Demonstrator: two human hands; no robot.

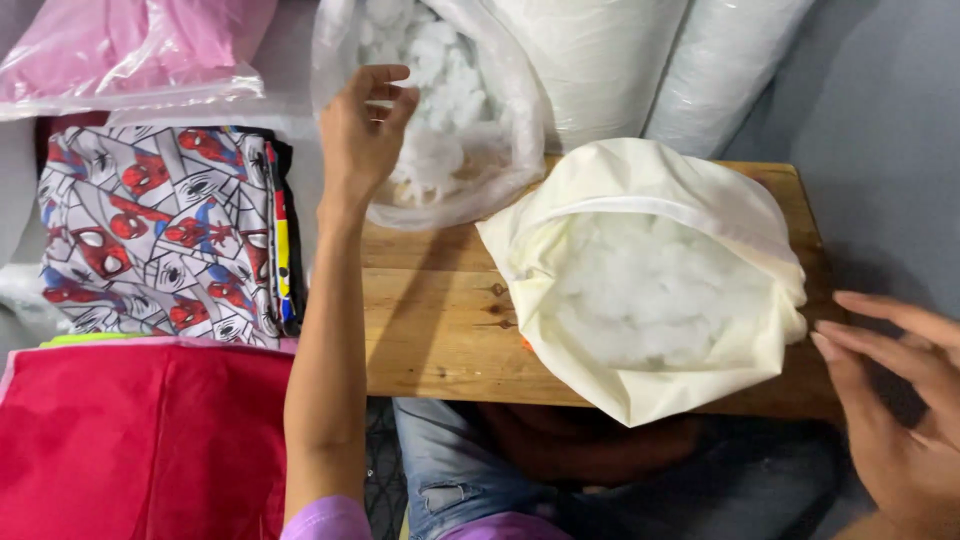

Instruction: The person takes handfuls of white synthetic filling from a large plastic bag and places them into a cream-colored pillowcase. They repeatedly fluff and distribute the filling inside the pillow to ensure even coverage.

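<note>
- Jeans (450, 470) on my lap are the closest thing, right under the table (440, 320) edge.
- Left hand (362, 130) is reaching up into the clear bag (500, 110) of white stuffing (440, 70); fingers curled at the bag's mouth, touching fluff, but I can't tell if that grip has really closed on any.
- Right hand (900, 400) hangs just off the table's right end, grip open, fingers spread flat, holding nothing.
- Cream cover (640, 290) lies on the table between my hands, mouth open toward me, half full of stuffing, touching the bag.
- Red fabric (140, 440), cartoon-print fabric (160, 235) and a pink bagged bundle (130, 50) sit left.
- Wrapped white rolls (650, 60) behind.
</note>
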